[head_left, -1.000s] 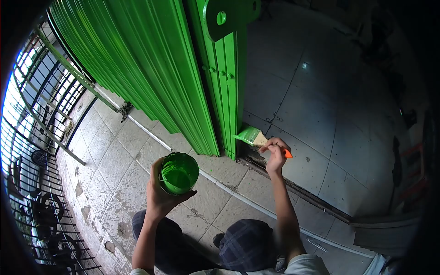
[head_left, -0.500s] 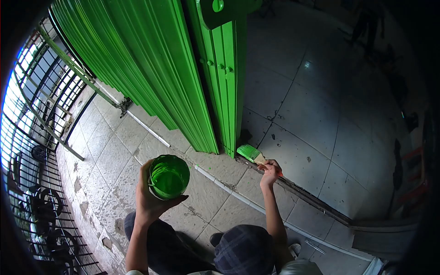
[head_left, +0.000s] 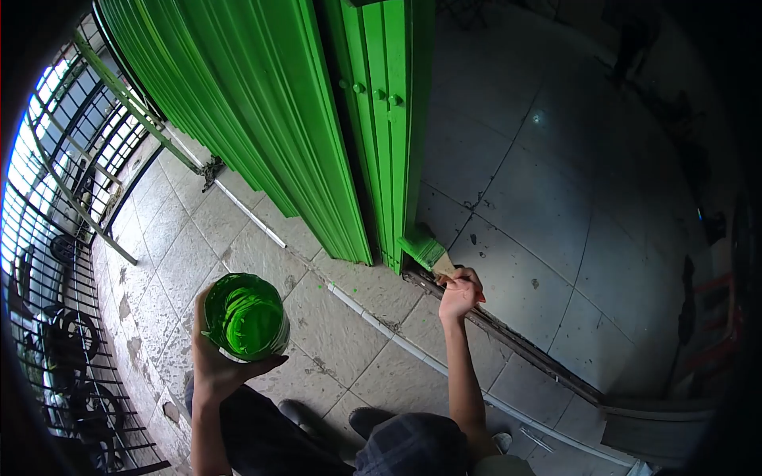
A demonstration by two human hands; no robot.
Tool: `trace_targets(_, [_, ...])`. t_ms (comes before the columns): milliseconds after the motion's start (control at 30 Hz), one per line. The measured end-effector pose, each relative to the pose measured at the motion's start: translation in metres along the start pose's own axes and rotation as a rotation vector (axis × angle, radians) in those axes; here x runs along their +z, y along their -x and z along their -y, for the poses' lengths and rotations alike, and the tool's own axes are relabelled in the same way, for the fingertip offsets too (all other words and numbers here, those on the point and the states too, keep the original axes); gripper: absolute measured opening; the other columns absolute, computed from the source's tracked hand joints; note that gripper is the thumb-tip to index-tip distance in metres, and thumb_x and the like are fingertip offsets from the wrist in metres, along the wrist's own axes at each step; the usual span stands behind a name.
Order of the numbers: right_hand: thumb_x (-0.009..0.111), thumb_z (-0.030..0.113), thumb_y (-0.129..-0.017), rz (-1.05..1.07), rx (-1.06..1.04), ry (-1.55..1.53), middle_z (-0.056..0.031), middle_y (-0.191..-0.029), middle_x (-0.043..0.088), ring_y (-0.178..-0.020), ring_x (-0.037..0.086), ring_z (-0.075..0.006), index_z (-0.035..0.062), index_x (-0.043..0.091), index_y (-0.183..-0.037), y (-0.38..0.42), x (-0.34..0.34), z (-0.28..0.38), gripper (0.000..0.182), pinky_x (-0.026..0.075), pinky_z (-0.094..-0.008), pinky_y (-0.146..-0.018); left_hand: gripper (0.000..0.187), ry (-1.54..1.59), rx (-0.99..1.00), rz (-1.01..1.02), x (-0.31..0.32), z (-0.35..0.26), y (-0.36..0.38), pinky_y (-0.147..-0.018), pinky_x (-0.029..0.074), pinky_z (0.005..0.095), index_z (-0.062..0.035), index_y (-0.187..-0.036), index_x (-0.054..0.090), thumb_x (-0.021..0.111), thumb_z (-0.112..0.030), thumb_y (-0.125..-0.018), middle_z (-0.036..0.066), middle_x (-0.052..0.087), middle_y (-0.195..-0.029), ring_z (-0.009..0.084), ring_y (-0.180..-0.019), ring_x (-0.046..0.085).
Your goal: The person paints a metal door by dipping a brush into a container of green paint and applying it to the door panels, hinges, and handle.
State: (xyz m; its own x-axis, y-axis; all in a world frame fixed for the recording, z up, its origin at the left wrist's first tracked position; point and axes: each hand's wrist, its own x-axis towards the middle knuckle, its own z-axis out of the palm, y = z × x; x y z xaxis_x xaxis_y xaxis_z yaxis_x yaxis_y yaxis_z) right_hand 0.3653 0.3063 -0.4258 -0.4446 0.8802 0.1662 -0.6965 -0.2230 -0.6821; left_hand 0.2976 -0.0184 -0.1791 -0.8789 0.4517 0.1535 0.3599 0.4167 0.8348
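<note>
My left hand (head_left: pixel 213 361) holds a clear cup of green paint (head_left: pixel 244 316) out over the paved floor. My right hand (head_left: pixel 459 292) grips a paintbrush (head_left: pixel 425 251) whose green bristles touch the bottom edge of the folding green metal gate (head_left: pixel 373 143), just above the floor track (head_left: pixel 508 337). My dark trousers and a checked cap show at the bottom of the view.
A pale pipe (head_left: pixel 397 337) runs along the floor parallel to the track. Small green paint drops (head_left: pixel 337 286) dot the paving by the gate. A metal railing (head_left: pixel 75 198) borders the left side, with wheels behind it. Grey tiled floor (head_left: pixel 548 182) lies beyond the gate.
The paint cup has moved left and down in view. My right hand has shifted the brush from the track up against the gate's bottom edge.
</note>
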Motion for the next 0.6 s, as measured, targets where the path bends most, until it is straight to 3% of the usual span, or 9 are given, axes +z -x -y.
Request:
trace_targets(67, [0.048,0.013,-0.074,-0.075,0.128,0.137,-0.0108,-0.070,0.055,-0.056,0.055,-0.0253,0.0024,0.051,-0.079,0.014,-0.045,-0.026,0.012,0.047,-0.0339,-0.058,0.094,0.007,-0.050,-0.003,-0.006,0.002,0.007,-0.093,0.047,0.0348,-0.0005,-0.123,0.041,0.092,-0.013,-0.045,0.011,0.058,-0.111,0.0214,-0.104,0.058])
trace_targets(167, [0.047,0.012,-0.073,-0.152,0.109,0.297,-0.0116,-0.070,0.055,-0.056,0.057,-0.0224,0.0005,0.051,-0.074,0.025,-0.061,-0.028,0.013,0.048,-0.0326,-0.057,0.087,0.024,-0.130,-0.035,-0.011,-0.007,0.013,-0.088,0.049,0.0333,0.0011,-0.117,0.047,0.092,-0.014,-0.044,0.009,0.060,-0.107,0.0181,-0.098,0.060])
trace_targets(300, [0.046,0.013,-0.071,0.065,0.028,0.354,-0.0120,-0.070,0.054,-0.056,0.056,-0.0243,-0.0006,0.050,-0.071,0.014,-0.023,-0.008,0.014,0.047,-0.0327,-0.058,0.072,0.077,-0.207,-0.117,-0.017,-0.002,0.035,-0.080,0.052,0.0314,0.0014,-0.106,0.057,0.092,-0.013,-0.045,0.007,0.064,-0.101,0.0167,-0.088,0.063])
trace_targets(333, [0.046,0.013,-0.071,0.081,-0.019,0.271,-0.0115,-0.069,0.053,-0.057,0.056,-0.0248,-0.0002,0.050,-0.071,0.009,-0.010,0.002,0.013,0.047,-0.0331,-0.058,0.075,0.108,-0.241,-0.102,-0.021,0.002,0.041,-0.086,0.050,0.0343,0.0024,-0.112,0.056,0.090,-0.015,-0.048,0.011,0.061,-0.110,0.0195,-0.097,0.060])
trace_targets(467, [0.046,0.015,-0.074,0.073,-0.103,-0.128,-0.0093,-0.073,0.053,-0.065,0.055,-0.0261,0.0037,0.049,-0.075,-0.004,0.019,0.032,0.012,0.045,-0.0355,-0.063,0.069,0.134,-0.295,-0.150,-0.024,0.004,0.053,-0.083,0.050,0.0341,0.0027,-0.108,0.058,0.083,-0.016,-0.046,0.010,0.062,-0.104,0.0201,-0.092,0.060])
trace_targets(600, [0.048,0.017,-0.076,0.063,0.037,-0.013,-0.0097,-0.077,0.055,-0.066,0.055,-0.0261,0.0035,0.051,-0.079,0.002,-0.032,-0.018,0.014,0.045,-0.0343,-0.061,0.064,0.121,-0.296,-0.214,-0.020,0.001,0.059,-0.079,0.049,0.0339,0.0031,-0.103,0.060,0.076,-0.017,-0.044,0.008,0.063,-0.098,0.0207,-0.087,0.060])
